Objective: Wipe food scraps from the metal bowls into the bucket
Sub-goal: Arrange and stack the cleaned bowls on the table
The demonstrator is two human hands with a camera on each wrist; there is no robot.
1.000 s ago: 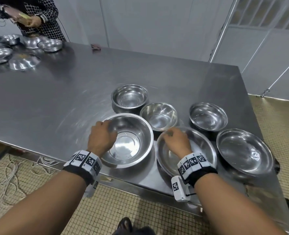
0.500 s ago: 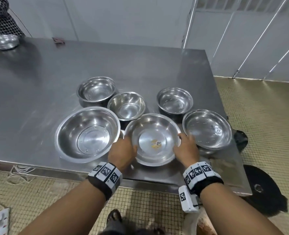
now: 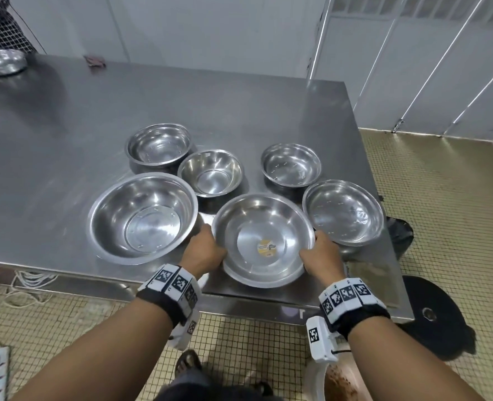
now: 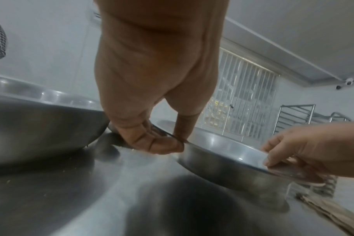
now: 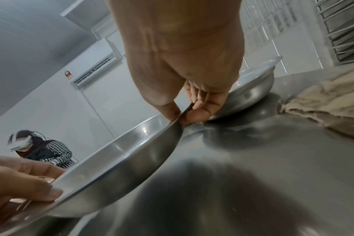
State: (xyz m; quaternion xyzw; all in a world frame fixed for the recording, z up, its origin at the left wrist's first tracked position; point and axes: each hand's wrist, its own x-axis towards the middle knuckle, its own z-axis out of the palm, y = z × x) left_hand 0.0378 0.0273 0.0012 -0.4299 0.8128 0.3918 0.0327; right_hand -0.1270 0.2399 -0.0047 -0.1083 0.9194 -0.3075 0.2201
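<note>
Because the brushed stainless-steel table (image 3: pixel 66 140) crowds six bowls by its near right corner, both hands take one. Wide shallow polished steel bowl (image 3: pixel 264 241), sticker inside, sits at the near edge. Left hand (image 3: pixel 203 253) and right hand (image 3: pixel 320 256) pinch opposite thin rims, likely for lifting. White bucket (image 3: pixel 316 380) waits below.
</note>
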